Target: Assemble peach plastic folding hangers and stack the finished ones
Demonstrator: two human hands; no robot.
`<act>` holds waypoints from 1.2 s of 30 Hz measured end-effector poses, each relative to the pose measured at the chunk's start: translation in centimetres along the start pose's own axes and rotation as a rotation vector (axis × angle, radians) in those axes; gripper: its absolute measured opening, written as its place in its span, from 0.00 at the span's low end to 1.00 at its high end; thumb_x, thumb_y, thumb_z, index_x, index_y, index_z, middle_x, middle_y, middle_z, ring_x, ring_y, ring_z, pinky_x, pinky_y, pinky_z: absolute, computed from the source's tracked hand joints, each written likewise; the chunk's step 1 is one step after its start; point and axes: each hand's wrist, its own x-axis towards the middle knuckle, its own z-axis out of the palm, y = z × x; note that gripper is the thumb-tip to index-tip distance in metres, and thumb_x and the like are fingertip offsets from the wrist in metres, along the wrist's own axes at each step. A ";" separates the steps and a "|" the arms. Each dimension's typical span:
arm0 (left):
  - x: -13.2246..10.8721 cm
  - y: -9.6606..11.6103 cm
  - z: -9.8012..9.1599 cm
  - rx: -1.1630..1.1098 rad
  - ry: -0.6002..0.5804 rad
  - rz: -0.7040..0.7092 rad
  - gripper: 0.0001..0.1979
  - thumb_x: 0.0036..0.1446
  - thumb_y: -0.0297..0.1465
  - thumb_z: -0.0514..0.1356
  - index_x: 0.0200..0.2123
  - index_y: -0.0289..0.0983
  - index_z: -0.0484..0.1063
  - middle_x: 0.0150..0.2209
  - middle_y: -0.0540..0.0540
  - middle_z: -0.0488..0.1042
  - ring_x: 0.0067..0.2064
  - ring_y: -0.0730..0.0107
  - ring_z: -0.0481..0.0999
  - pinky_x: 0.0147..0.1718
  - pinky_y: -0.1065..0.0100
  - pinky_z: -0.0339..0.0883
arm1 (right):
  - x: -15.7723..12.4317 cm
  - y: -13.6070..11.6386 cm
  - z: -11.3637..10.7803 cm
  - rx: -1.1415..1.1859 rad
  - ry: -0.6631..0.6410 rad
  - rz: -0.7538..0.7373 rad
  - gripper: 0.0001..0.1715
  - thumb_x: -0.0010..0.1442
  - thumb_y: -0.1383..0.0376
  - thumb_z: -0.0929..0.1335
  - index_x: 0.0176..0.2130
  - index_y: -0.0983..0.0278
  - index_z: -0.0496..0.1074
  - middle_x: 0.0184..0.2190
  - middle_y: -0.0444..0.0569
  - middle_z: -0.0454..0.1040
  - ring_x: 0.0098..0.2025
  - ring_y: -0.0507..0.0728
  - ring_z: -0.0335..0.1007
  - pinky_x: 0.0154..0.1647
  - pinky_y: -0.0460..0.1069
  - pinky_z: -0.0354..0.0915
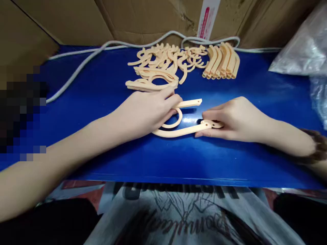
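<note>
My left hand (155, 109) is closed around beige plastic hanger parts: a straight arm end with a hole (192, 102) and a curved arm with a ring (181, 131) stick out from it. At the curved arm's right end, my right hand (230, 120) pinches a small beige piece with holes (216, 124), which overlaps the arm's tip. The rest of that piece is hidden by the fingers. Just behind my left hand lies a small stack of folded beige hangers (143, 85).
On the blue table (153, 163), a heap of loose hook pieces (163, 56) and a row of curved arms (222, 61) lie at the back. A white cable (84, 69) runs along cardboard (153, 20). A clear plastic bag (298, 47) sits at right.
</note>
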 end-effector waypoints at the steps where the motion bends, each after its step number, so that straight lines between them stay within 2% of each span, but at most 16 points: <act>1: 0.0 0.0 -0.1 0.000 0.005 0.005 0.16 0.84 0.30 0.55 0.65 0.35 0.77 0.67 0.36 0.77 0.53 0.48 0.88 0.29 0.66 0.56 | -0.2 0.1 0.0 -0.003 0.002 -0.004 0.49 0.75 0.24 0.51 0.27 0.59 0.61 0.18 0.43 0.63 0.21 0.52 0.54 0.30 0.52 0.44; 10: -0.2 -0.2 0.0 -0.010 0.036 0.011 0.16 0.83 0.30 0.55 0.64 0.35 0.78 0.64 0.35 0.79 0.49 0.50 0.89 0.27 0.67 0.53 | -0.6 0.6 0.3 -0.057 -0.013 -0.021 0.48 0.78 0.27 0.51 0.29 0.59 0.63 0.20 0.43 0.63 0.22 0.52 0.53 0.31 0.53 0.44; 15: -0.2 -0.4 0.1 -0.005 0.047 0.032 0.17 0.83 0.30 0.55 0.65 0.34 0.78 0.62 0.35 0.80 0.48 0.51 0.89 0.27 0.67 0.53 | -0.6 0.5 0.2 -0.055 -0.008 -0.010 0.48 0.77 0.26 0.50 0.28 0.59 0.61 0.20 0.44 0.64 0.22 0.53 0.54 0.30 0.53 0.43; 22: -0.2 -0.2 0.2 -0.010 0.042 0.020 0.16 0.83 0.31 0.55 0.65 0.34 0.78 0.65 0.36 0.78 0.49 0.52 0.88 0.27 0.67 0.52 | -0.6 0.6 0.2 -0.030 0.003 -0.025 0.48 0.77 0.27 0.52 0.28 0.59 0.62 0.20 0.43 0.63 0.22 0.52 0.54 0.31 0.53 0.44; 25: -0.2 -0.3 0.3 -0.032 0.055 0.034 0.16 0.83 0.30 0.56 0.64 0.35 0.79 0.59 0.38 0.80 0.47 0.55 0.87 0.26 0.68 0.53 | -0.7 0.7 0.2 0.008 0.011 -0.055 0.47 0.77 0.27 0.54 0.27 0.59 0.62 0.19 0.42 0.62 0.21 0.51 0.53 0.30 0.52 0.44; 31: -0.2 -0.8 1.0 -0.092 0.178 0.130 0.13 0.82 0.29 0.59 0.59 0.37 0.83 0.47 0.44 0.82 0.41 0.59 0.84 0.26 0.66 0.53 | -0.7 0.9 0.1 0.049 0.012 -0.102 0.44 0.79 0.30 0.58 0.27 0.59 0.62 0.20 0.41 0.61 0.22 0.51 0.52 0.30 0.53 0.44; 36: -0.4 -1.2 1.4 -0.155 0.342 0.198 0.16 0.85 0.32 0.55 0.59 0.39 0.84 0.41 0.47 0.83 0.41 0.62 0.84 0.28 0.66 0.57 | -0.8 1.0 0.1 0.030 0.016 -0.122 0.43 0.79 0.31 0.59 0.27 0.59 0.62 0.20 0.41 0.62 0.22 0.51 0.53 0.30 0.53 0.44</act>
